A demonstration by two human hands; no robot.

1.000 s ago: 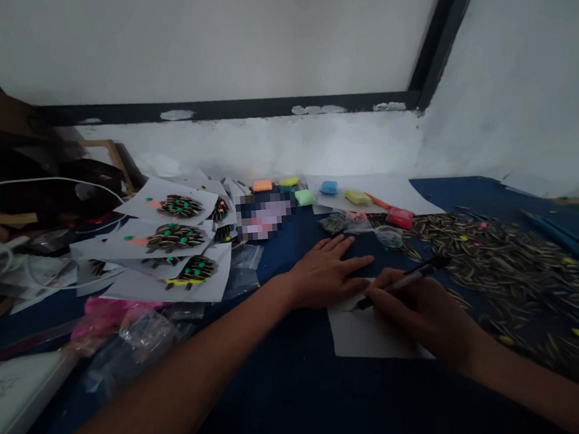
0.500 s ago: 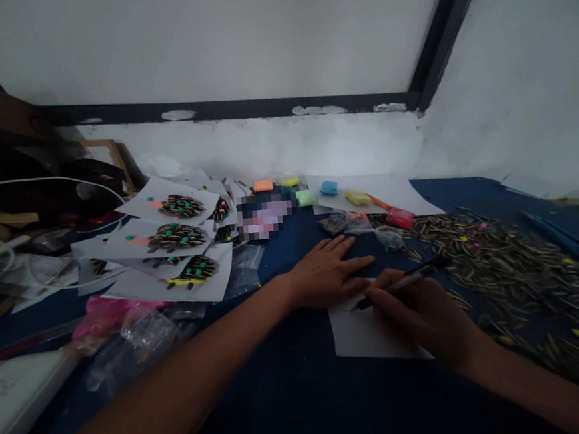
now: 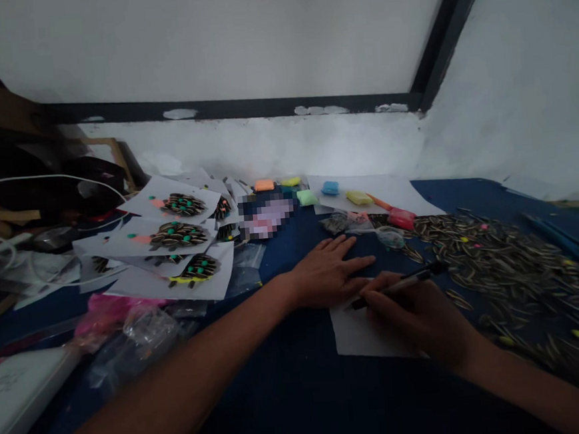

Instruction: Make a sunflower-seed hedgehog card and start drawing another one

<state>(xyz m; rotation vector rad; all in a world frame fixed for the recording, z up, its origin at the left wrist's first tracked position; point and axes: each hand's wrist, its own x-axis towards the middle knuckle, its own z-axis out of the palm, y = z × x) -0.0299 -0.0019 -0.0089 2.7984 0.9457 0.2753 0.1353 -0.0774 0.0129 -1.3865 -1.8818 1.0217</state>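
A small sheet of white paper (image 3: pixel 362 338) lies on the blue table surface in front of me. My left hand (image 3: pixel 327 274) is laid flat with fingers spread, its lower edge over the top of that sheet. In my right hand (image 3: pixel 422 317) is a pen (image 3: pixel 405 281), its dark tip at the paper's upper part close to my left thumb. The right fingers are closed round the pen. Much of the sheet's right side is hidden under my right hand.
To the right spreads a heap of striped sunflower seeds (image 3: pixel 518 259). White cards (image 3: pixel 215 288) with seed-covered animal shapes pile up on the left. Bright clay packs, such as a red one (image 3: pixel 401 218), lie at the back. Plastic bags (image 3: pixel 148 332) and a white box (image 3: pixel 25 391) are at left.
The pen tip has shifted slightly left and up on the paper, my right hand moving with it. My left hand stays in place on the sheet.
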